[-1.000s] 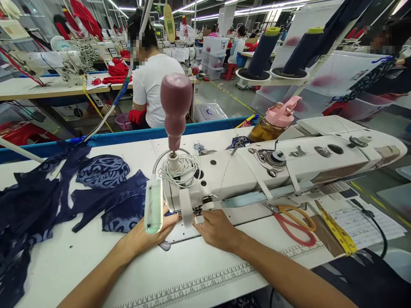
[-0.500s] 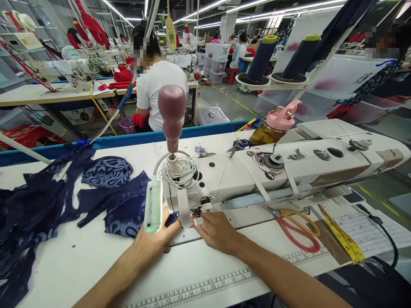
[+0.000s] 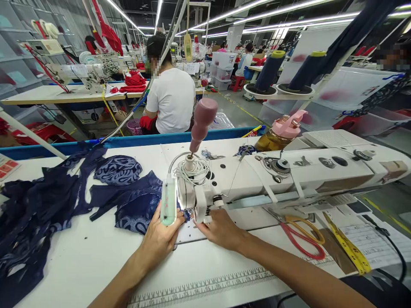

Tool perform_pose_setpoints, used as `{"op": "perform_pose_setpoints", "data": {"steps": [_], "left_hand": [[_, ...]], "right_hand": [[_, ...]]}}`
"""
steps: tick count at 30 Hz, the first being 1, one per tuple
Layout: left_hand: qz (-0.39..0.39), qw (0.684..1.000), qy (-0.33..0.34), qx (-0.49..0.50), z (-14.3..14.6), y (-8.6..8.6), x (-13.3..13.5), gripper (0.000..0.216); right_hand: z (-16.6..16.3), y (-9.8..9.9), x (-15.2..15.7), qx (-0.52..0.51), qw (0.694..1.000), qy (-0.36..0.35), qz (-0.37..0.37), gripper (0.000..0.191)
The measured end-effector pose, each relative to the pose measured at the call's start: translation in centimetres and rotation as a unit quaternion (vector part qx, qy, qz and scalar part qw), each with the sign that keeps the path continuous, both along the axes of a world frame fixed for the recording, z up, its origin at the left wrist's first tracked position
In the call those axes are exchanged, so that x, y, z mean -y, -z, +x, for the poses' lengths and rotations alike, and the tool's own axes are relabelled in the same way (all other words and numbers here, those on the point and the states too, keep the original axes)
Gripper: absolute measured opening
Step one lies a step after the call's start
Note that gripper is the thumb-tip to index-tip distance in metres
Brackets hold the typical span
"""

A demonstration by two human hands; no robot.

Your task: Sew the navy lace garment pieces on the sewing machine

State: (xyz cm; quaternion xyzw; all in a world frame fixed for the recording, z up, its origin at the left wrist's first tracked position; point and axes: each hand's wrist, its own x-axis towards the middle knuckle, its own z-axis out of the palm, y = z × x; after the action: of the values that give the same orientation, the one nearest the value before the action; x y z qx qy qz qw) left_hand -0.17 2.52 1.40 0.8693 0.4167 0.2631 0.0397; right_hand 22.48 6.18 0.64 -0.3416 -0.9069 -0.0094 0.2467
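Observation:
At the head of a white sewing machine (image 3: 308, 175), my left hand (image 3: 156, 241) has its fingers bent around the edge of a small dark-blue fabric piece (image 3: 186, 215). A pale green lamp (image 3: 168, 201) covers part of those fingers. On the other side of the needle area, my right hand (image 3: 224, 231) is closed, its fingertips close to the presser foot. Machine parts hide what those fingertips hold, if anything. Navy patterned fabric (image 3: 133, 214) lies flat beside my left hand.
Orange-and-red-handled scissors (image 3: 303, 239) and a yellow tape measure (image 3: 348, 246) lie on the right. A pink-handled tool (image 3: 204, 119) stands in the machine top. A pink-lidded bottle (image 3: 284, 130) is behind it. Dark fabric scraps (image 3: 35, 214) cover the left side. A person (image 3: 171, 94) sits ahead.
The view has shifted, so the machine and table appear farther right and slightly lower. My left hand's fingers now show more beside the lamp; the right stays by the presser foot.

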Motion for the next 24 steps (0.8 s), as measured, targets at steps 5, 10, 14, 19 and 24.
{"op": "perform_pose_setpoints", "data": {"steps": [5,10,14,19,24], "left_hand": [[0.009,1.0,0.008,-0.014,-0.1,0.5,0.1,0.041],[-0.01,0.999,0.01,-0.035,-0.5,0.5,-0.2,0.044],[-0.005,0.999,0.011,-0.032,-0.8,0.4,-0.4,0.047],[0.047,0.998,0.015,-0.045,-0.4,0.3,0.0,0.049],[0.143,0.987,0.006,-0.075,0.6,0.6,0.1,0.029]], "right_hand": [[-0.7,0.8,-0.2,-0.015,0.999,-0.001,0.038,0.029],[-0.5,0.9,0.2,-0.021,0.998,-0.021,0.048,0.025],[-0.6,0.8,0.4,-0.006,0.998,-0.023,0.059,0.027],[-1.1,1.0,1.5,0.062,0.998,-0.017,0.022,0.03],[-1.4,0.8,2.5,0.082,0.996,-0.016,0.029,0.027]]}}
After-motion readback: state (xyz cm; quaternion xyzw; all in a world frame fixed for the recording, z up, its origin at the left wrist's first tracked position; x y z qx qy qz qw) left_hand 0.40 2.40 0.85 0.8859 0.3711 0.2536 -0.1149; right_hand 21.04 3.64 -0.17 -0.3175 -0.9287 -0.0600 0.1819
